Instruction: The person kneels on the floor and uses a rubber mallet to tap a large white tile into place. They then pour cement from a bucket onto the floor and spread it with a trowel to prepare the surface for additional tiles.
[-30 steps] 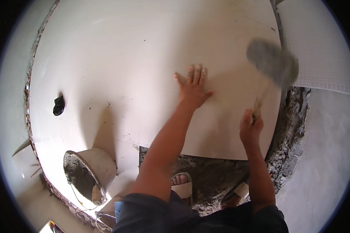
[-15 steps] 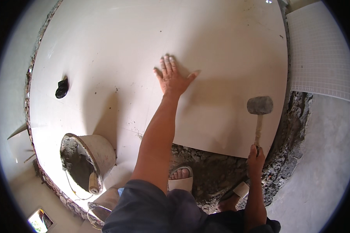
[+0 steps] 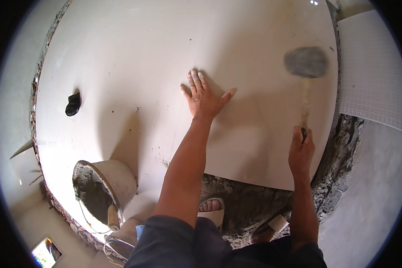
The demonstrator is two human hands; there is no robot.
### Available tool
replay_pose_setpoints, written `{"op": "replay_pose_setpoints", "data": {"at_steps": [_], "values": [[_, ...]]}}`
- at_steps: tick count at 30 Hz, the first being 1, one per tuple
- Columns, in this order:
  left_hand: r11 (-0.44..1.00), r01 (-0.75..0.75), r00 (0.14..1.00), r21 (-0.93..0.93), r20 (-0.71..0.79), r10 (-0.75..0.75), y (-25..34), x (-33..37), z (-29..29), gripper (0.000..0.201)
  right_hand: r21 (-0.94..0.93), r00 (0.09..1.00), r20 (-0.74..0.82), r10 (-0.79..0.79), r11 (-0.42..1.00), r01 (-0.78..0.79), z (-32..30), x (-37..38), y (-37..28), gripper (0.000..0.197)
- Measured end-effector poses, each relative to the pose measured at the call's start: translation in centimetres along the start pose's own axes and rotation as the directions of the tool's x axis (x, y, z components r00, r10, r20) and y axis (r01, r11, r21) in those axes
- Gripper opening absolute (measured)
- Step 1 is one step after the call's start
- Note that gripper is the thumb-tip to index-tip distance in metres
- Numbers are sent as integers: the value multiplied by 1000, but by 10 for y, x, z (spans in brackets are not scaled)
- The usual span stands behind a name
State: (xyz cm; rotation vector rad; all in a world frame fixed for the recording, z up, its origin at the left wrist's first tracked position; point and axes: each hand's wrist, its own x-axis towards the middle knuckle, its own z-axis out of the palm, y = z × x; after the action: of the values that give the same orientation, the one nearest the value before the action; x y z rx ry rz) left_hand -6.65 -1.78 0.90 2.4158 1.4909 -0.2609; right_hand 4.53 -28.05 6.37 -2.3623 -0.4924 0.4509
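Smooth cream tile surface [image 3: 134, 58], broad and flat, spans most of the view. Rough, dark strip of broken ground [image 3: 250, 201] runs along its near and right edges. Grey-white, cement-stained round bucket [image 3: 124, 178] at lower left, tilted in view, grey wet mix inside. Mallet with dark grey barrel-shaped head and pale wooden handle [image 3: 306, 66]: over the tile's right part, head blurred; contact cannot be told. Left hand [image 3: 204, 102]: flat on tile, fingers spread, nothing held. Right hand [image 3: 302, 149]: fingers closed around handle's lower end. Small glossy black object [image 3: 73, 105]: on tile, far left.
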Motion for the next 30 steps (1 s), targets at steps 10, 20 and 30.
{"op": "replay_pose_setpoints", "data": {"at_steps": [10, 20, 30], "values": [[1000, 1, 1000, -31, -23, -2, 0, -2, -4, 123, 79, 993, -80, -82, 993, 88, 5, 13, -22, 32], [1000, 20, 999, -19, -31, -20, 1, -2, -1, 123, 370, 989, -95, 110, 927, -68, -22, -40, 20, 28], [999, 21, 999, -45, -40, -23, -1, -2, 0, 123, 146, 997, -76, 17, 989, -5, -2, -5, -23, 36]]}}
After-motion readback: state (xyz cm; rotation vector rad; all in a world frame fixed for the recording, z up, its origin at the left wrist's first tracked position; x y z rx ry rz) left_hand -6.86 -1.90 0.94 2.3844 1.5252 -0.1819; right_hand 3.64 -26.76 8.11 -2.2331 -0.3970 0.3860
